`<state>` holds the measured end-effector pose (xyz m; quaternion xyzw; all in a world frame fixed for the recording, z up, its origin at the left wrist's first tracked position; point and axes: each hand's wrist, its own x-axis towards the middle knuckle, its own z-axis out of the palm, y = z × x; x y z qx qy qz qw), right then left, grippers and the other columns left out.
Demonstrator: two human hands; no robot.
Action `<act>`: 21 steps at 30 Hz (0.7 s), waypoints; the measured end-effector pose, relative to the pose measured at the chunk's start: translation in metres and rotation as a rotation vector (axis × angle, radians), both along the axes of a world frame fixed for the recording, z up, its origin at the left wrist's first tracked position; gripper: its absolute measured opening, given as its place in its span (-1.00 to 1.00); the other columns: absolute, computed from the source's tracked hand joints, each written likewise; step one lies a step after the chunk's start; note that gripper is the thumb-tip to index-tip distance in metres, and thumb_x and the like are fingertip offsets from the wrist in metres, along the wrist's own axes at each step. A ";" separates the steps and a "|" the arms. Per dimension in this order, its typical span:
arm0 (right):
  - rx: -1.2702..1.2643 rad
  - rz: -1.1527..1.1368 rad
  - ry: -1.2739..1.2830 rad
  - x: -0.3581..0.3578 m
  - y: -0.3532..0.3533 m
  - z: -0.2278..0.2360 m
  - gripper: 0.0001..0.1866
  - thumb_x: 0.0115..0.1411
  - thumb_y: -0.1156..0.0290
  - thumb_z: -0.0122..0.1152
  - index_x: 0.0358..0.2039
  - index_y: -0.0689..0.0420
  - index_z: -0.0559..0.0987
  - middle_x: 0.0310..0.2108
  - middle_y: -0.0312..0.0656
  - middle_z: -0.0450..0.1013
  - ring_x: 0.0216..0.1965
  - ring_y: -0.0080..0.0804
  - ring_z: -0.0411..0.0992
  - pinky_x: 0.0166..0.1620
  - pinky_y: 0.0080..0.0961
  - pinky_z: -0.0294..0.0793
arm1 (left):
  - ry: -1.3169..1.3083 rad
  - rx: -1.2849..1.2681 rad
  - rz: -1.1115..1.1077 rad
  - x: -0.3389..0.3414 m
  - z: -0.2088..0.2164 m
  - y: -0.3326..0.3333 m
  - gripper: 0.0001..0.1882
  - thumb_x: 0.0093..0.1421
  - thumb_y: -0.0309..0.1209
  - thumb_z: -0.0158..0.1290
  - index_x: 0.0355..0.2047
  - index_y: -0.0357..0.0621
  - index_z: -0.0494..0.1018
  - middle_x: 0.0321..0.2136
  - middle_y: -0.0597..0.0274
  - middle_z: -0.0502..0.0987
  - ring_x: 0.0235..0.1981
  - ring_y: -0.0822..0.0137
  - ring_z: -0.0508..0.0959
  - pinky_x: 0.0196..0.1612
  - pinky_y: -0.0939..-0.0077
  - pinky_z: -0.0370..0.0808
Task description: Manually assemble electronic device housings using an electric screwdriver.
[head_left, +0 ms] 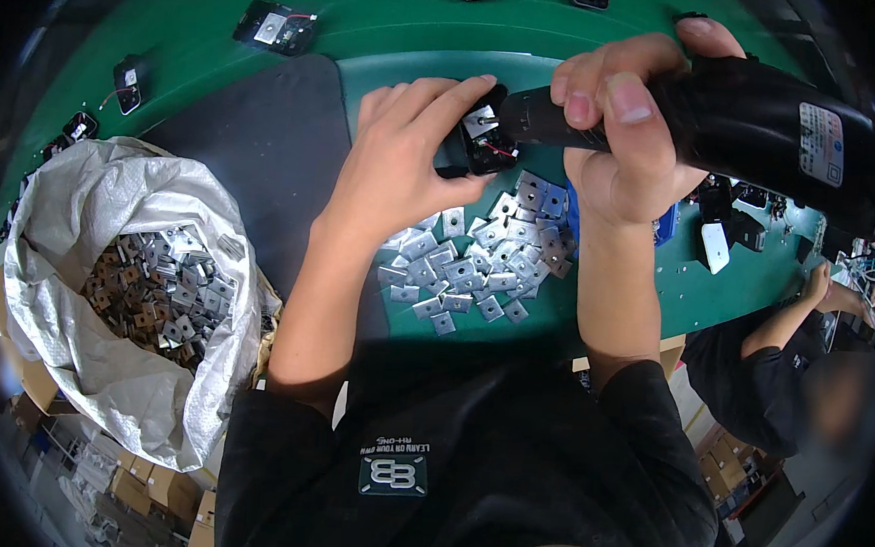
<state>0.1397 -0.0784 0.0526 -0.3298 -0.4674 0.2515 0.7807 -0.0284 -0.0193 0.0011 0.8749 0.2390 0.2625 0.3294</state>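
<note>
My left hand (397,151) grips a small black plastic housing (487,159) on the green tabletop, thumb at its near edge and fingers along its far side. Inside the housing lie a silver metal plate (478,125) and a thin red wire. My right hand (631,135) is wrapped round a black electric screwdriver (742,127) held nearly level. Its tip points left and meets the housing at the plate; the exact contact is too small to make out. Just nearer than the housing, a pile of loose square metal plates (483,261) with holes lies between my forearms.
At left stands a white woven sack (54,240) full of similar plates, beside a dark grey mat (275,153). Further black housings (275,28) lie along the green far surface (393,20). More parts (717,245) sit at right, near another person's arm (785,320).
</note>
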 end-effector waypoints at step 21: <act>0.004 0.058 -0.062 -0.002 0.007 -0.003 -0.54 0.11 0.67 0.13 0.00 0.10 0.26 -0.53 -0.17 0.36 -0.59 -0.43 0.34 -0.43 -0.39 0.41 | -0.025 -0.155 0.016 0.002 0.002 0.000 -0.26 -0.24 -0.27 0.32 0.07 -0.03 0.46 -0.15 0.14 0.51 -0.13 0.02 0.47 0.02 0.25 0.35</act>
